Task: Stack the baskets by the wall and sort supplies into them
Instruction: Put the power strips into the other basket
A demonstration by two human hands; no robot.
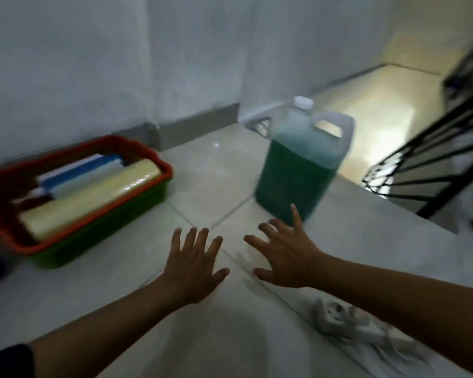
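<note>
A red basket (145,152) sits nested in a green basket (99,236) on the tiled floor at the left, against the wall. Inside lie a yellowish roll (93,197) and a blue-and-white roll (79,170). A clear jug of green liquid (301,170) with a white cap stands upright on the floor ahead and to the right. My left hand (194,266) and my right hand (287,255) are both stretched out, fingers spread, holding nothing. The right fingertips reach close to the jug's base. The picture is motion-blurred.
A white power strip (336,317) with its cord lies on the floor under my right forearm. A black stair railing (426,156) and a drop to lit stairs lie at the right. The grey wall with its skirting (200,126) runs behind the baskets.
</note>
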